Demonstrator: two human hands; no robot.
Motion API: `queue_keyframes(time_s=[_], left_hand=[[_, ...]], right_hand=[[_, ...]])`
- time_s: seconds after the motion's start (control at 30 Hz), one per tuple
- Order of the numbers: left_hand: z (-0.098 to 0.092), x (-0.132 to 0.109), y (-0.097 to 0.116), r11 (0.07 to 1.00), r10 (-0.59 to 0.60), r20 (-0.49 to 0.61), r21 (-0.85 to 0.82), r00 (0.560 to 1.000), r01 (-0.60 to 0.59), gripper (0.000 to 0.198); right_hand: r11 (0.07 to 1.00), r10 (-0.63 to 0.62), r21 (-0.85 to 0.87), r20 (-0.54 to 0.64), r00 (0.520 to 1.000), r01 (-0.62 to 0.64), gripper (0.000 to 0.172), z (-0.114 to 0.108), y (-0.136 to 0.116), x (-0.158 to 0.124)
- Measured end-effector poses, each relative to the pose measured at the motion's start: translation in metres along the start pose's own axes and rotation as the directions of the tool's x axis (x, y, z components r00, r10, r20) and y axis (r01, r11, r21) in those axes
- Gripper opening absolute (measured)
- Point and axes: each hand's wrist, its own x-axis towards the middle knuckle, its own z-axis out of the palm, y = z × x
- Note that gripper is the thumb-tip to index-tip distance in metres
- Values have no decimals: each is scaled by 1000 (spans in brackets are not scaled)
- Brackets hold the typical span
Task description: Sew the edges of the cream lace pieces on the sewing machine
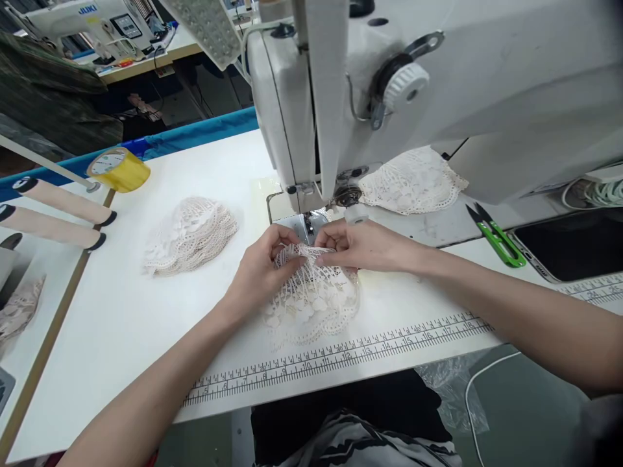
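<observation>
A cream lace piece (311, 301) with a scalloped edge lies on the white table just in front of the sewing machine's needle and presser foot (308, 224). My left hand (272, 259) pinches its upper left edge between thumb and fingers. On the upper right edge, my right hand (343, 245) pinches the same lace close to the presser foot. A stack of similar lace pieces (192, 237) rests to the left. Behind the needle, under the machine arm, lies another lace piece (413, 181).
Green thread snips (499, 240) and a phone (574, 243) lie at the right. Yellow tape (119, 170) and thread spools (63, 200) are at the left. A ruler strip (341, 355) runs along the front edge. Beyond, a person's sleeve (48, 91) shows near another machine (97, 26).
</observation>
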Motion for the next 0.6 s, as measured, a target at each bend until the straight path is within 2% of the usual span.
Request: queue_keyframes(time_s=[0.23, 0.43, 0.6], left_hand=[[-1, -1, -2, 998, -4, -39, -64, 999, 2, 19], [-1, -2, -5, 991, -30, 2, -129, 1000, 30, 23], [-3, -1, -3, 985, -67, 0, -160, 998, 66, 20]], right_hand=[[998, -14, 65, -28, 1000, 16, 26, 4, 4, -1], [998, -11, 69, -24, 1000, 13, 25, 2, 5, 0], [998, 39, 49, -14, 999, -38, 26, -7, 4, -2]])
